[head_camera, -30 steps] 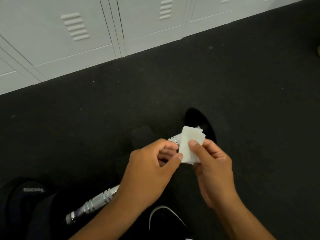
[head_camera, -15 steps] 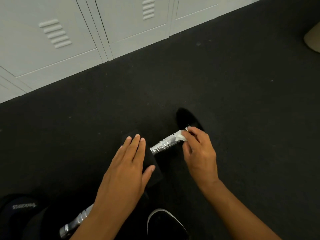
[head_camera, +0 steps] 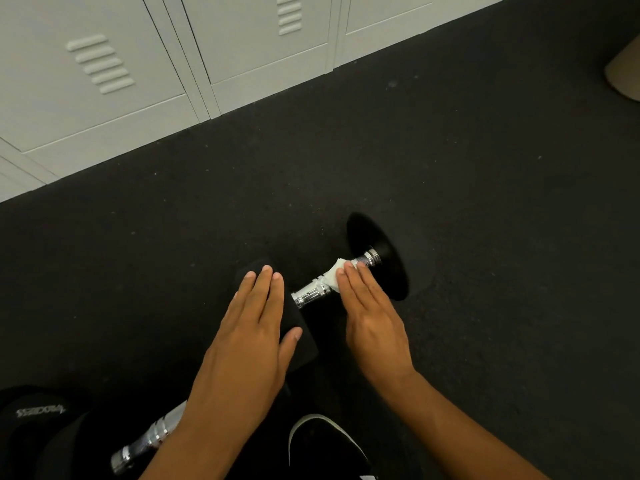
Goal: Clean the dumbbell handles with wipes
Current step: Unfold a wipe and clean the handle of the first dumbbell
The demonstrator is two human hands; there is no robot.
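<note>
Pale lockers [head_camera: 214, 46] behind, second dumbbell [head_camera: 149, 441] and shoe [head_camera: 325, 441] nearby, dumbbell [head_camera: 374, 258] on dark floor [head_camera: 485, 237], handle [head_camera: 311, 294] running diagonally lower-left to upper-right, flat left hand [head_camera: 249, 344] resting on near weight [head_camera: 301, 341], straight-fingered right hand [head_camera: 374, 327] pressing wipe [head_camera: 334, 277] onto handle.

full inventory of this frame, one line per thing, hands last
dumbbell: 1, chrome handle, black ends, on the floor at centre
wipe: 1, white, on that dumbbell's handle under the right fingers
second dumbbell: 1, chrome handle, black end, bottom left, partly hidden by the left arm
lockers: several, pale grey, vented, along the top
floor: 1, dark speckled
tan object: 1, right edge, cut off, cannot identify
shoe: 1, black with white trim, bottom centre
left hand: flat on the dumbbell's near black end
right hand: straight fingers pressing the wipe onto the handle
</note>
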